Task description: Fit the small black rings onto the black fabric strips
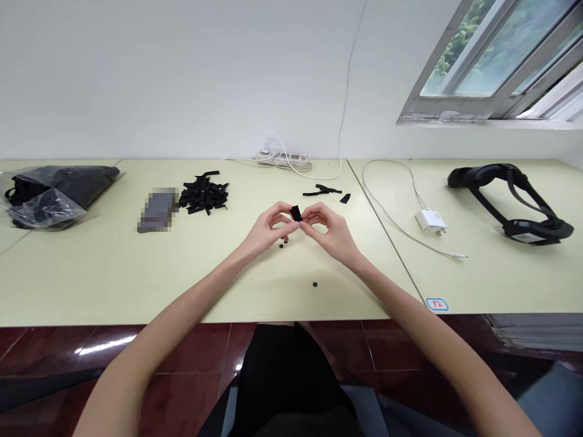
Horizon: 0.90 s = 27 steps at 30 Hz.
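At the far left of the pale counter (104,279) lies a clear plastic bag (68,212) with black material inside. Next comes a grey object (158,209), pixelated so that its details cannot be told, and just beside it a loose heap of black strips (204,194). Near the middle, the left hand (265,232) is raised over the counter, its fingers pinched narrow on one side of a small black piece (296,213). Just below that hand lie a few tiny black rings (281,246), while a white power strip (285,159) rests behind, near the wall. The black piece sits between both hands, tilted; nearer the front edge lies a single black disc (315,284). A few more strips (322,190) lie beyond the right hand (332,235), whose fingers close on the piece's other side, with a short black scrap (345,198) beside those strips. Past the counter's seam are a white charger (430,221), a numbered label (437,304) at the front edge and a black headset (531,229).
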Motion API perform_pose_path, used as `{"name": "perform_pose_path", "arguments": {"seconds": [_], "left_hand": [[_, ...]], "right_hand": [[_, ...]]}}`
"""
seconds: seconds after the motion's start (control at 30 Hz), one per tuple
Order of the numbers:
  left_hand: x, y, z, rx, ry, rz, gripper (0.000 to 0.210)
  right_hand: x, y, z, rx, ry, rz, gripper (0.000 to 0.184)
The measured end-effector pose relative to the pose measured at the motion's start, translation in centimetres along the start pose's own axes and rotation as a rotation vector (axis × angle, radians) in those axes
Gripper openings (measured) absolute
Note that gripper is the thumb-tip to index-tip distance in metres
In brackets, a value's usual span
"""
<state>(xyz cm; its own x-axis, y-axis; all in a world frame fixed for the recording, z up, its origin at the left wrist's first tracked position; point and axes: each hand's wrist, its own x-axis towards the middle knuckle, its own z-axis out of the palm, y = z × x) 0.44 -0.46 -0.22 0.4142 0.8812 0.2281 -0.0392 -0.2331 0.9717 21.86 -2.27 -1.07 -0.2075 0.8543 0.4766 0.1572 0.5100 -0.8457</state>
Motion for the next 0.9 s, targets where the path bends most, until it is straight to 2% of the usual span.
{"name": "perform_pose_path", "arguments": {"seconds": [0.17,0.23,0.4,0.47,0.63,0.73,0.9], "left_hand": [[0.05,-0.13,-0.46,0.093,0.059,-0.049,0.037],[0.13,-0.05,-0.49,0.065,0.080,-0.052,0.040],[0.18,0.34,-0.12,-0.026,0.079,-0.013,0.043],[0.14,0.37,-0.07,-0.034,0.067,-0.007,0.042],[0.03,0.36,-0.32,-0.100,0.024,-0.059,0.045],[0.03,0.51,-0.38,-0.125,0.041,-0.067,0.048],[-0.01,0.60,-0.14,0.005,0.097,-0.023,0.047]], "right_hand": [[-0.03,0.37,0.02,-0.002,-0.037,0.045,0.031],[-0.02,0.33,0.02,0.065,-0.051,0.105,0.035],[0.10,-0.30,-0.10,0.295,-0.177,0.293,0.042],[0.17,-0.51,-0.17,0.348,-0.169,0.317,0.042],[0.30,-0.52,-0.35,0.332,-0.075,0.278,0.039],[0.34,-0.48,-0.43,0.271,-0.039,0.219,0.039],[0.42,-0.45,-0.48,0.230,-0.014,0.171,0.034]]}}
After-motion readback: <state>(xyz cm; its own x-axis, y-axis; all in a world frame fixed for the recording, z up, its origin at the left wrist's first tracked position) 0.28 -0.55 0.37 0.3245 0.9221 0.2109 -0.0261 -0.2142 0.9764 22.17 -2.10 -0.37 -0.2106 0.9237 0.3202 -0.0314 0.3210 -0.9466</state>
